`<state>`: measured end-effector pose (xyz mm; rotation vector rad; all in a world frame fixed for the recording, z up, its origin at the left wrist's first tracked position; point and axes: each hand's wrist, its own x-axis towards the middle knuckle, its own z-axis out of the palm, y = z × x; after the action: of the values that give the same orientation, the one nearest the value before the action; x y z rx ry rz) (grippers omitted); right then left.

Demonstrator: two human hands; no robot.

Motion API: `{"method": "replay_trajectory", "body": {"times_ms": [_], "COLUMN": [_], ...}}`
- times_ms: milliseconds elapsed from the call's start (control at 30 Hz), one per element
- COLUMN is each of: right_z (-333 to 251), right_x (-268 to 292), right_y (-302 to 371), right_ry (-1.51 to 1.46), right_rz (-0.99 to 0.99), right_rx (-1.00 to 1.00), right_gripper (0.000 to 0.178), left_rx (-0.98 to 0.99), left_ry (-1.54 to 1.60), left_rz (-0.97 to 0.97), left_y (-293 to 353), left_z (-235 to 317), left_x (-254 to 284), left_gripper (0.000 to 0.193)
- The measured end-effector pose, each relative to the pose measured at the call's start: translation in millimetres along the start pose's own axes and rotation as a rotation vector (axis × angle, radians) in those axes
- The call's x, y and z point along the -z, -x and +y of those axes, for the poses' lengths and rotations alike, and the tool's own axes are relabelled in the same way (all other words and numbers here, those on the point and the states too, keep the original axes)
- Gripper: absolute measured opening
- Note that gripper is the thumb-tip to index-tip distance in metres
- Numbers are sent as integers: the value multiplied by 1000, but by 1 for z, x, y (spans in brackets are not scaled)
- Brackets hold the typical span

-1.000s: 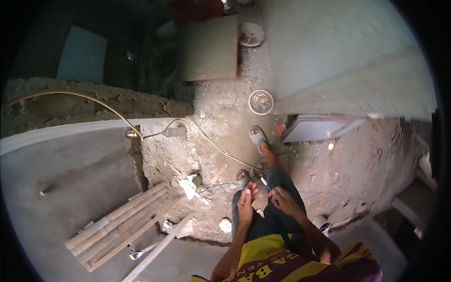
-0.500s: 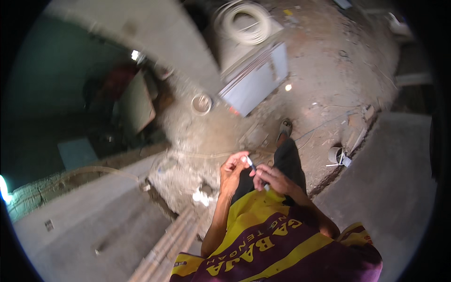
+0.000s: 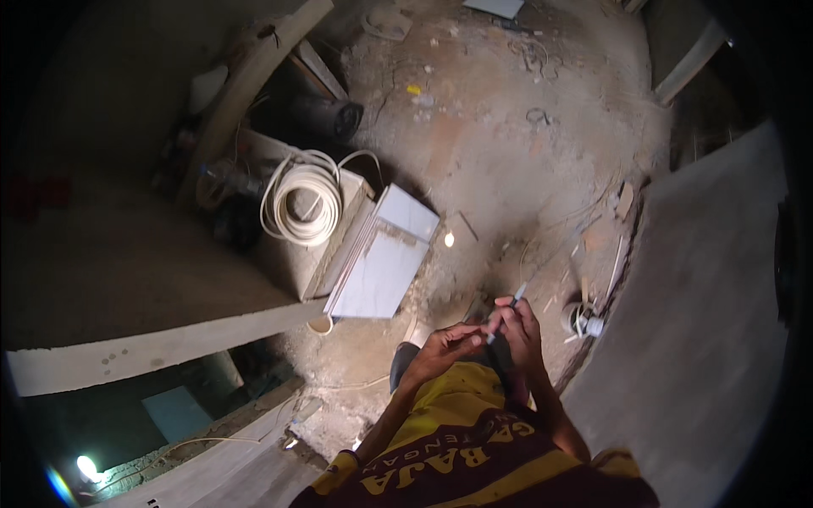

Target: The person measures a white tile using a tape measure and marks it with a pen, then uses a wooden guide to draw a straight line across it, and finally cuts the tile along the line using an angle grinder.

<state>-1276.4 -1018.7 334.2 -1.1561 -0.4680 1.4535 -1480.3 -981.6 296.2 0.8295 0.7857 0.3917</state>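
Note:
In my right hand (image 3: 520,337), raised in front of my body, a thin pen-like tool (image 3: 517,297) is pinched between the fingers. It has a pale tapered end pointing up and away and a dark band, and its other pale end shows below the fingers. What kind of tool it is cannot be made out. My left hand (image 3: 447,349) is just left of it, fingers drawn together and fingertips close to the tool's lower end. Whether they touch it or pinch something small is unclear.
A coil of white cable (image 3: 306,203) lies on a block beside leaning white tiles (image 3: 373,275). A small white bucket (image 3: 577,318) with sticks stands on the right by a grey slab (image 3: 677,305). Rubble lies across the dirt floor (image 3: 491,152). A lamp (image 3: 87,467) glows lower left.
My view has swung, so the coil and tiles appear lower and further left. The tool's pale end, earlier by my left fingers, now points up past my right hand, and my hands are slightly farther apart.

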Motion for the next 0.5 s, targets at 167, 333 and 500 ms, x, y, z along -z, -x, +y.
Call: {"method": "replay_trajectory", "body": {"times_ms": [167,333,500], "right_z": [-46,-119,-168], "right_x": [50,60,94], "right_y": [-64,-153,-296], "right_ry": [319,223,298], "right_rz": [-81,-23,5], "right_rx": [-72,-163,-241], "right_gripper": [28,28,35], "left_rx": [-188,-222,-204], "left_ry": [-111,-60,4], "left_rz": [64,-108,-38], "left_y": [-105,-220,-371], "left_z": [96,149,187], "left_x": [-34,-35,-13], "left_gripper": [41,33,25]}}
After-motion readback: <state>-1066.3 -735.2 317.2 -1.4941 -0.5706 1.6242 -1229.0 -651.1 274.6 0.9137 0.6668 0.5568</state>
